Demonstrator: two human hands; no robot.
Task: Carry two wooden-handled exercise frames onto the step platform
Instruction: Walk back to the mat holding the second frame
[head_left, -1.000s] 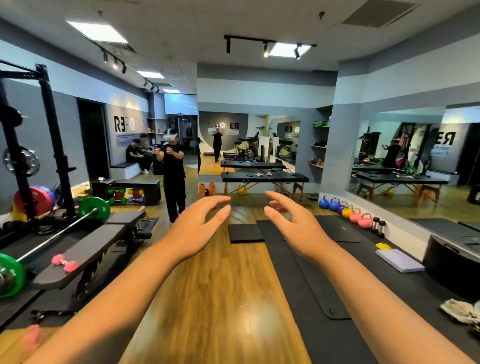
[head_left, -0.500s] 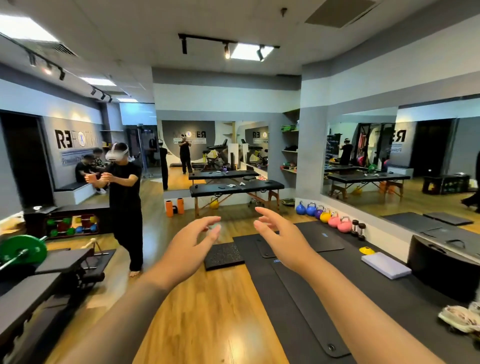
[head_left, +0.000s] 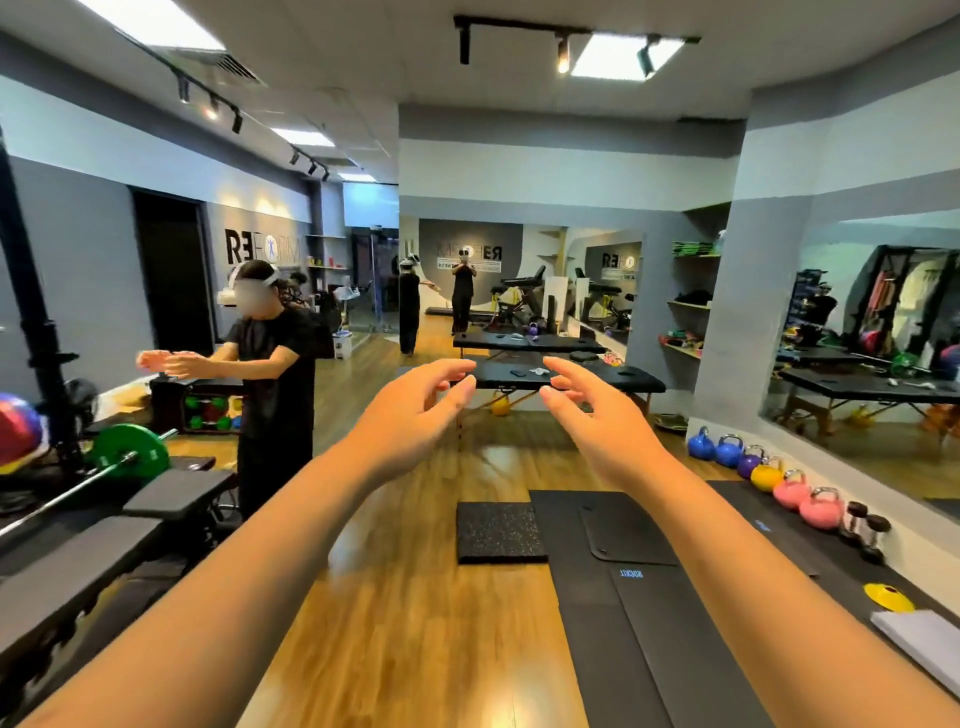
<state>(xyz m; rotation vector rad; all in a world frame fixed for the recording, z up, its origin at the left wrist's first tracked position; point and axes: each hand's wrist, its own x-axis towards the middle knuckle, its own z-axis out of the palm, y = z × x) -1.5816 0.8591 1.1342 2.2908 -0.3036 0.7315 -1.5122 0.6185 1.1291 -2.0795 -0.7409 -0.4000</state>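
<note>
Your left hand (head_left: 415, 415) and right hand (head_left: 597, 415) are raised side by side, fingers spread, gripping nothing. Neither frame is in sight, so their place relative to your hands cannot be told.

Left wall sign (head_left: 262, 248): large dark letters "RE", a blue round emblem, then fainter letters, possibly "FORM".
Mirrored sign (head_left: 470, 253): the same logo reversed, its small lower line too blurred to read.
Far mirror logo (head_left: 618, 260): "RE" with emblem.
Floor mat label (head_left: 630, 573): small blue print, illegible.
</note>
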